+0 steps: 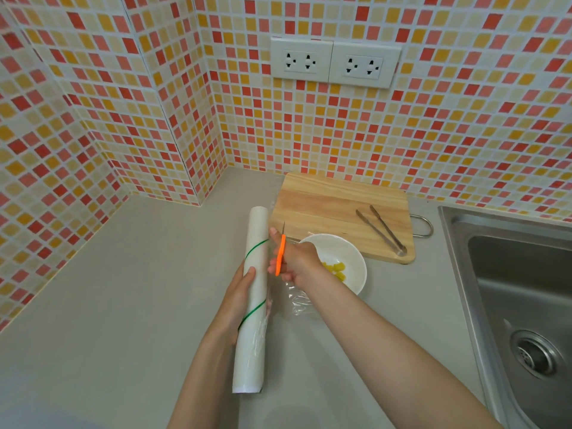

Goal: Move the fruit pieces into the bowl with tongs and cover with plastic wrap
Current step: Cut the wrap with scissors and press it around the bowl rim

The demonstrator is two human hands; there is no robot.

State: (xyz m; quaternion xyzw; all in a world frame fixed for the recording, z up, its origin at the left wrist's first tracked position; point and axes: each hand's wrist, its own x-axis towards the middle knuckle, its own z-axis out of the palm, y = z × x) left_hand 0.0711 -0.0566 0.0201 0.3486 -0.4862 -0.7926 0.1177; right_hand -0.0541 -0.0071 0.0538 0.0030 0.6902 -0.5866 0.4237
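A white bowl [346, 252] sits on the grey counter in front of the cutting board, with yellow fruit pieces [335, 269] inside. My left hand [240, 292] grips a long white roll of plastic wrap [253, 305] lying lengthwise on the counter. My right hand [297, 261] holds orange-handled scissors [280, 252], blade pointing away, between the roll and the bowl. A clear sheet of wrap [297, 300] stretches from the roll towards the bowl. Metal tongs [382, 229] lie on the wooden cutting board [325, 202].
A steel sink [520, 289] with a drain lies at the right. Tiled walls with two white sockets [334, 61] close off the back and left. Grey counter [123, 305] spreads to the left of the roll.
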